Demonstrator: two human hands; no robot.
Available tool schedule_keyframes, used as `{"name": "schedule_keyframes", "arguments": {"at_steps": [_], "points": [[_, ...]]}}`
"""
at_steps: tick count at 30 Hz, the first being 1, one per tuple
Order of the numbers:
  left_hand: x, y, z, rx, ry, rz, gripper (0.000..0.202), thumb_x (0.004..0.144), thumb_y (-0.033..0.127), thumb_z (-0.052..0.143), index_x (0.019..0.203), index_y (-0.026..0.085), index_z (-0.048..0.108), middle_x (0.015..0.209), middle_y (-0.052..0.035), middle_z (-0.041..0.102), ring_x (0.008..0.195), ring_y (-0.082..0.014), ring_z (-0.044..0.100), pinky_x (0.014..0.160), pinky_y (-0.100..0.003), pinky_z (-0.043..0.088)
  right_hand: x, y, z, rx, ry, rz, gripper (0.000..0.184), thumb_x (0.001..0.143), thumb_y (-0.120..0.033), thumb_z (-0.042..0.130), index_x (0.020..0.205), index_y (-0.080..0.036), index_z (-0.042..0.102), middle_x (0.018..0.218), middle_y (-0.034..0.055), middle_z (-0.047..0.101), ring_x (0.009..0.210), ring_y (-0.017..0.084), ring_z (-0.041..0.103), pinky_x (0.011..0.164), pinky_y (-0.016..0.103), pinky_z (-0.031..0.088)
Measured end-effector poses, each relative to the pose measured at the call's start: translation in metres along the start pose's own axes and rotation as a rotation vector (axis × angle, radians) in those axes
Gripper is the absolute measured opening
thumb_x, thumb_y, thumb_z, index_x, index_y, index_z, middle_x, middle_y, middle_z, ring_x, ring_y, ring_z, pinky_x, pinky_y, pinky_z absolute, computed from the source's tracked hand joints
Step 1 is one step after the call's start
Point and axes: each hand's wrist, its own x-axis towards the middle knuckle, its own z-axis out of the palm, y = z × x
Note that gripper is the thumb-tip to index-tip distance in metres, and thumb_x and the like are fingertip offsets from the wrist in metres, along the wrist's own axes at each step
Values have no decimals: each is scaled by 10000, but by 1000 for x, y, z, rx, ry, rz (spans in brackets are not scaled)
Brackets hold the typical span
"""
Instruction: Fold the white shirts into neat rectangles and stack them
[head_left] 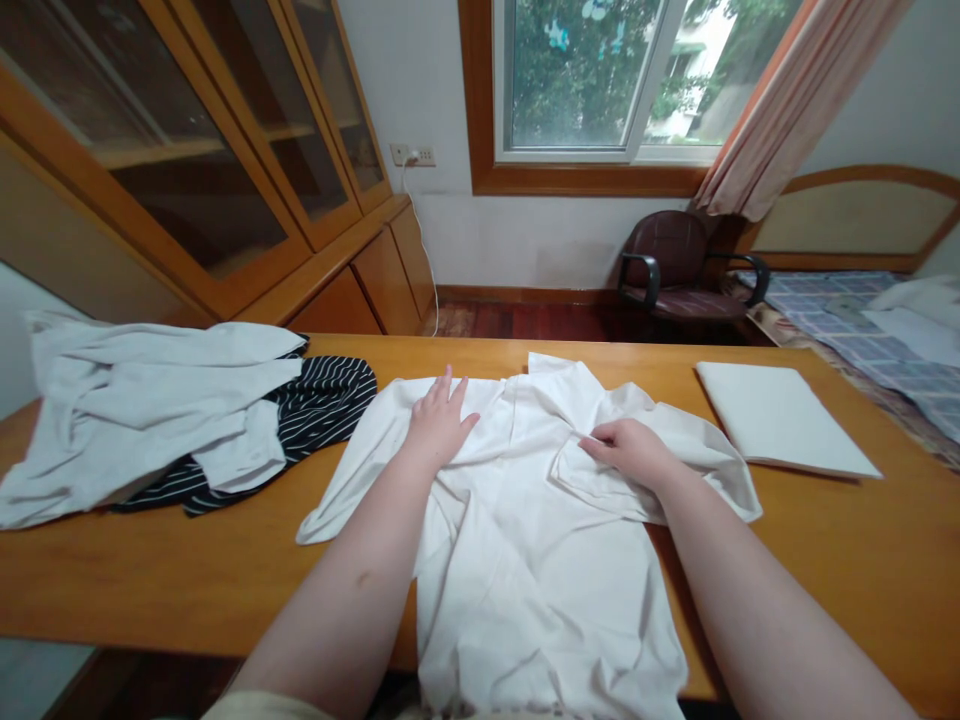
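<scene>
A white shirt (pixel 517 540) lies spread over the wooden table (pixel 225 590), its lower end reaching past the near edge. Creases run across its body, and its sleeves stretch out to both sides. My left hand (pixel 441 420) rests flat on the upper left part of the shirt, fingers spread. On the right, my right hand (pixel 626 450) has its fingers curled and pinched on a folded end of the right sleeve.
At the left of the table lie a white garment (pixel 150 400) and a black striped garment (pixel 330 400) partly under it. A white flat board or folder (pixel 784 415) lies at the right. Beyond stand a chair (pixel 675 265), a bed (pixel 862 320) and a cabinet (pixel 300 240).
</scene>
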Motion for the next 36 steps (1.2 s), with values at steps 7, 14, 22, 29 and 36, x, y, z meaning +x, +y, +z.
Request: {"name": "schedule_keyframes", "arguments": {"at_steps": [7,14,22,29,36], "points": [[3,-5,11,-14,-102,-23,592,933,444,332,1469,208,248,1400,-105,470,1148,-302,487,942,-400,372,0,-5,-3,62,145,-314,230,774,-303,560,570,-204,593,1043,74,626,1072,245,544,937,376,388],[5,-3,0,-26,-139,-83,470,926,398,370,1325,167,462,1221,-148,587,1091,-276,558,888,-360,405,8,9,9,202,300,55,286,895,-389,413,982,-201,611,1126,99,619,1068,225,563,964,377,398],[6,2,-2,-11,-311,-115,573,903,425,374,1412,166,333,1056,-158,684,940,-295,648,758,-376,455,15,12,13,145,361,315,617,777,-438,581,1291,-115,473,1255,196,564,1103,302,561,914,418,425],[3,4,-3,-89,-179,0,240,825,345,527,1003,207,608,1026,-96,637,967,-236,598,834,-348,441,11,9,6,19,332,431,383,735,-435,593,1022,-184,632,936,109,680,820,261,621,661,333,429],[1,9,-15,-189,181,67,84,759,176,529,797,221,590,1015,-69,620,1089,-251,517,995,-386,345,1,4,-6,-261,615,155,122,729,-280,548,624,-228,581,678,80,623,822,273,555,813,415,386]]}}
